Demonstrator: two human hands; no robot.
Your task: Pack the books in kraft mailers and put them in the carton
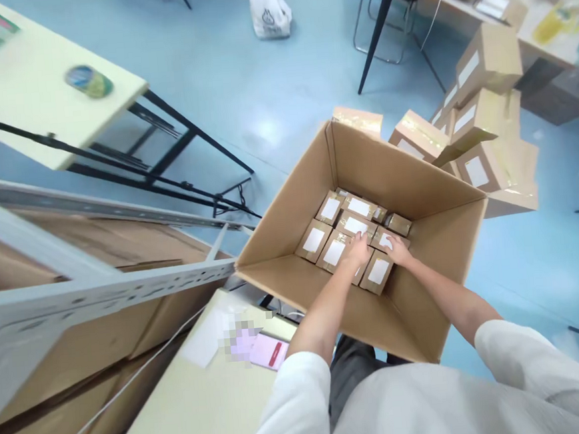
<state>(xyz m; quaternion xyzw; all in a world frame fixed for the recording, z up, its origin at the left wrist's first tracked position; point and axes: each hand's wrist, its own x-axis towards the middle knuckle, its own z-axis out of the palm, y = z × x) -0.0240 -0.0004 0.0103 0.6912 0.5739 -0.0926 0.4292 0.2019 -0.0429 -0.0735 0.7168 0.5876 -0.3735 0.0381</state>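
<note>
A large open cardboard box (pixel 280 224) stands in front of me, with several small brown cartons bearing white labels packed on its floor. Both my arms reach down inside it. My left hand (pixel 357 248) rests over the cartons near the middle, beside a labelled carton (pixel 354 225). My right hand (pixel 397 250) touches a carton (pixel 383 238) to the right, its fingers apart on the label. A carton (pixel 377 271) lies between and just below the two hands. The left fingers are partly hidden and small.
Stacked cartons (pixel 495 160) stand on the floor beyond the box's right side. A metal shelf (pixel 99 292) runs along the left. Below it is a pale table (pixel 198 398) with a pink phone-like item (pixel 268 351). A white bag (pixel 270 11) sits on the floor ahead.
</note>
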